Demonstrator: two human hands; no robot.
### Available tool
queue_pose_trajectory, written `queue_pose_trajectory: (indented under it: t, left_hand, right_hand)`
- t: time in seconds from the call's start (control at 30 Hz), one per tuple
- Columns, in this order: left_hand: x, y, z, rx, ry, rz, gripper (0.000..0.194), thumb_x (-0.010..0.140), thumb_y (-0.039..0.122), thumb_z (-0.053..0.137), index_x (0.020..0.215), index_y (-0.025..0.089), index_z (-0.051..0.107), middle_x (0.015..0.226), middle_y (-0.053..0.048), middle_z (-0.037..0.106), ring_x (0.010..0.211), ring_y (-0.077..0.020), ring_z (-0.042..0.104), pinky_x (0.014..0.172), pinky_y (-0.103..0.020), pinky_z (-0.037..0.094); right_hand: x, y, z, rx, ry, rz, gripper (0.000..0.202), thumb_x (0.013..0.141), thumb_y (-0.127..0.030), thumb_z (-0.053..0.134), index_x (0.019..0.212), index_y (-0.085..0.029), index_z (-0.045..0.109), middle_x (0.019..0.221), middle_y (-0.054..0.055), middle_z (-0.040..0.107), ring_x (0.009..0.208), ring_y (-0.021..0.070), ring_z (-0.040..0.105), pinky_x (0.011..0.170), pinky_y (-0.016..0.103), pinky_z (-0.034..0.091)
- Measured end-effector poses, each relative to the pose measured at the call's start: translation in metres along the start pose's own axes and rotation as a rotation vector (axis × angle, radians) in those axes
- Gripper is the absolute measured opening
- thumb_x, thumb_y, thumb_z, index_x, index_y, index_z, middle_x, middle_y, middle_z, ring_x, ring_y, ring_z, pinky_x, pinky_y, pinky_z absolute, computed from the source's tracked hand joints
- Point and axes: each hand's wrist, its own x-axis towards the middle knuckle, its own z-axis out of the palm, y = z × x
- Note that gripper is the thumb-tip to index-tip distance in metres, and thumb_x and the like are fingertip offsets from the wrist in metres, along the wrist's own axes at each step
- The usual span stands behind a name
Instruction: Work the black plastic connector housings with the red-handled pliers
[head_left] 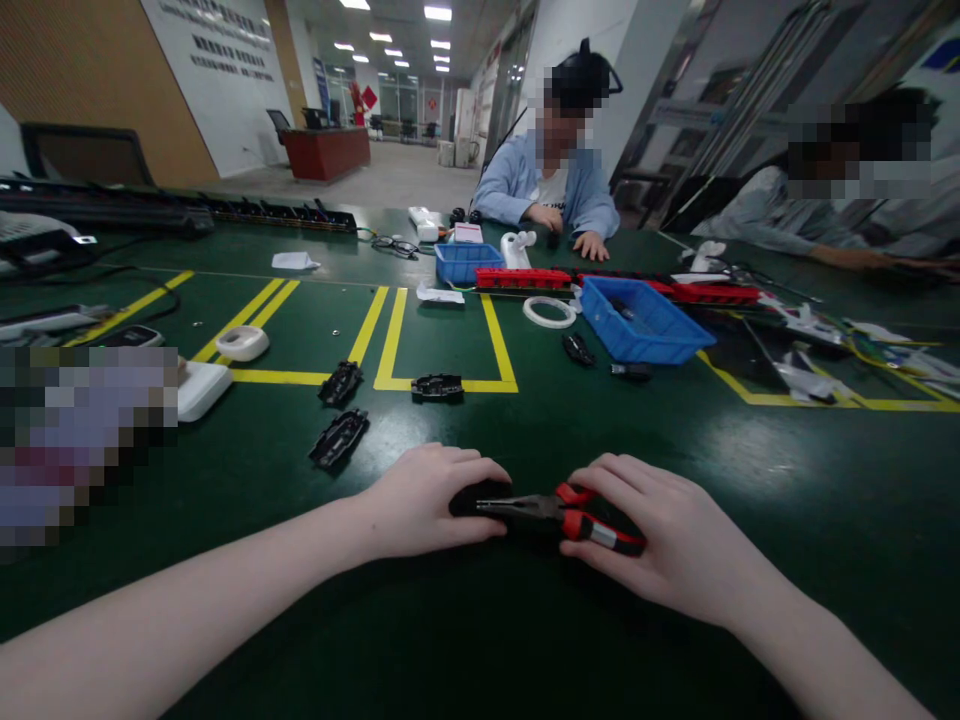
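Observation:
Pinched between the thumb and fingers of my left hand (420, 500) is a black plastic part (466, 497), mostly covered by the fingers. My right hand (667, 525) is closed around the red and black handles of needle-nose pliers (574, 516). The pliers' jaws point left and lie over the black part; whether they grip it I cannot tell. Ahead and to the left, three open black plastic shells lie on the green table: one shell (340, 384), a nearer shell (339, 440) and another shell (437, 388) on the yellow tape.
Farther back stand a blue bin (652, 325) with dark parts and a smaller blue bin (466, 264). Around them are a tape roll (549, 312), red strips (525, 279) and small black pieces (578, 349). A white case (202, 390) lies left. Across the table sit two people.

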Motion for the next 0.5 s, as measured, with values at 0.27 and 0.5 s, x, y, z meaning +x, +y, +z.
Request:
queue_pose_trajectory:
  t: [0.27,0.5]
  left_hand:
    - [0.0009,-0.0033,0.0024,-0.002,0.002,0.013,0.036,0.089,0.043,0.065,0.119,0.024,0.059,0.106,-0.001,0.068,0.092,-0.0198,0.064,0.077,-0.033,0.047]
    - [0.0003,-0.0018,0.0010,-0.005,0.000,0.012,0.035,0.089,0.042,0.066,0.119,0.024,0.059,0.105,0.000,0.068,0.091,-0.0193,0.064,0.079,-0.033,0.046]
  right_hand:
    - [-0.0017,0.0014,0.0041,0.002,0.014,-0.012,0.038,0.084,-0.047,0.065,0.109,-0.018,0.061,0.097,0.008,0.067,0.081,0.0212,0.065,0.066,0.034,0.055]
    - [-0.0006,0.0000,0.0034,-0.003,0.010,-0.018,0.038,0.082,-0.046,0.067,0.107,-0.018,0.062,0.096,0.008,0.067,0.080,0.0209,0.065,0.065,0.033,0.055]
